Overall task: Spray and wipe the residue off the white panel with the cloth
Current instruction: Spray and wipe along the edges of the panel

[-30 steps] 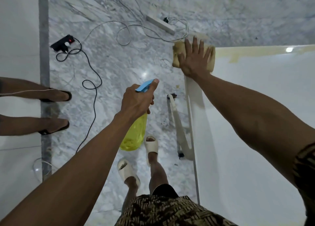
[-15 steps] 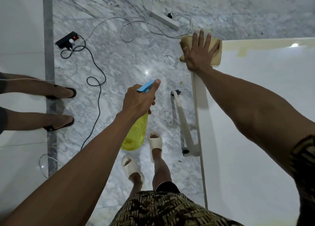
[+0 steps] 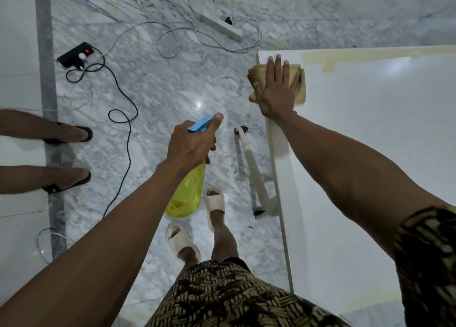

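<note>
Wiping step: the right hand [image 3: 276, 92], fingers [image 3: 277, 66] spread flat, presses the cloth [image 3: 299, 84] on the panel [image 3: 370, 141], upper right. The left hand [image 3: 190, 144] grips the bottle [image 3: 185, 193], centre frame. Next, judged: wipe along the residue [image 3: 345, 56] strip.

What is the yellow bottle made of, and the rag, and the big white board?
The spray bottle looks like see-through yellow plastic: the floor shows through it, and its nozzle is blue. The cloth under the right hand looks like soft tan fabric, folded and creased. The white panel looks smooth and glossy, since a light reflects in it; painted wood or laminate, I cannot tell which.
</note>
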Available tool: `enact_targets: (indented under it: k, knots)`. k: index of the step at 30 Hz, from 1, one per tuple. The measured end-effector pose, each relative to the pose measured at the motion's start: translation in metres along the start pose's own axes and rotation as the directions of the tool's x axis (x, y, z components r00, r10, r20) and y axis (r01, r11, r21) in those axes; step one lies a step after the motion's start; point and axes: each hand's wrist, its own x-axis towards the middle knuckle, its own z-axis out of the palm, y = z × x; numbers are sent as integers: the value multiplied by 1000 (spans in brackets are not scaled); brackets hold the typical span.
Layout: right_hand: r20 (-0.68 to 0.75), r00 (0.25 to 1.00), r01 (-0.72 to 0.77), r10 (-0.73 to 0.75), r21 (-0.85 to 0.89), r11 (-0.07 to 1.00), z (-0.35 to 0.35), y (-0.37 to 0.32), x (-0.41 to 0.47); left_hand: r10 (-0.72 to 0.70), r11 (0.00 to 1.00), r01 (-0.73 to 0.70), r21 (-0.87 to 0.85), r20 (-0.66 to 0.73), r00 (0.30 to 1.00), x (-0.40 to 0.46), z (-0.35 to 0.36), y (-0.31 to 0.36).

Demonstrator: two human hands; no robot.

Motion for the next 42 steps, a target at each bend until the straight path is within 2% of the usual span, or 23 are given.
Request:
enact_targets:
  k: [7, 20, 29, 35, 42]
  knots:
    - [-19, 999, -37, 38, 31, 999, 7, 6, -65, 30, 1000, -31, 5, 51, 998, -28, -3, -16]
    - [20, 997, -78, 78, 0, 997, 18, 31, -238, 131, 985, -149, 91, 174, 976, -115, 14, -77]
    - [22, 997, -70, 70, 1, 998, 28, 44, -327, 88, 990, -110, 85, 226, 970, -178, 40, -108]
    - [46, 998, -48, 49, -20, 999, 32, 54, -377, 105, 986, -128, 106, 201, 974, -215, 64, -114]
    - [64, 996, 57, -60, 37, 998, 37, 67, -435, 100, 989, -113, 99, 128, 987, -268, 98, -122]
